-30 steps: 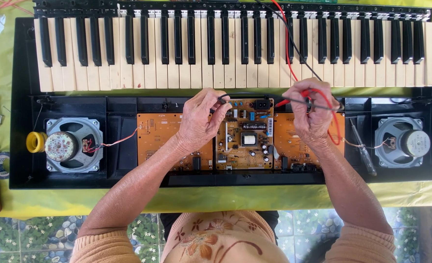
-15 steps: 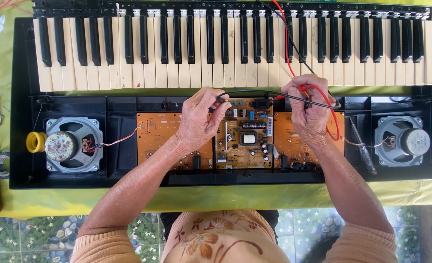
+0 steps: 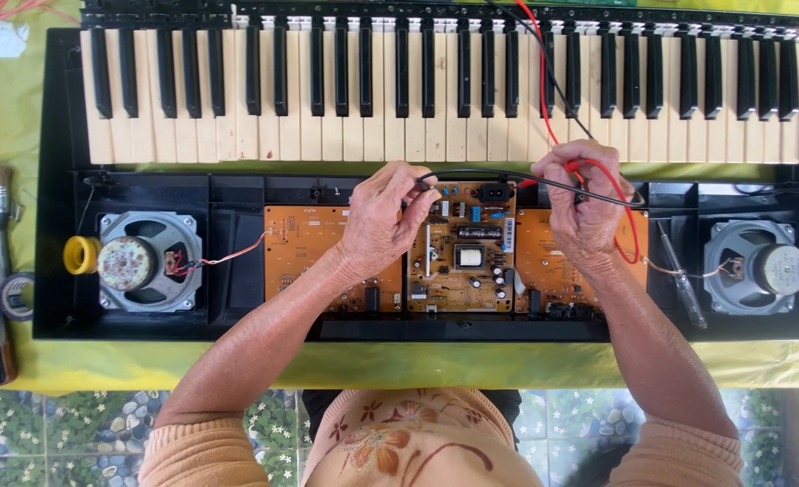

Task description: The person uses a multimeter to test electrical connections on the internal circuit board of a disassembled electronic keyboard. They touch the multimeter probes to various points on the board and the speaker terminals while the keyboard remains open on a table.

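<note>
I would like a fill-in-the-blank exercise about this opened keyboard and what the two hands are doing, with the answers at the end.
1. The left hand and the right hand hold a black ____ stretched between them.
2. Both hands are above the ____ circuit boards.
3. A round ____ sits at each end of the open keyboard case, one at the left and one at the right.
4. A paintbrush lies on the yellow-green cloth, to the ____ of the case.

Answers: cable; orange; speaker; left
</note>
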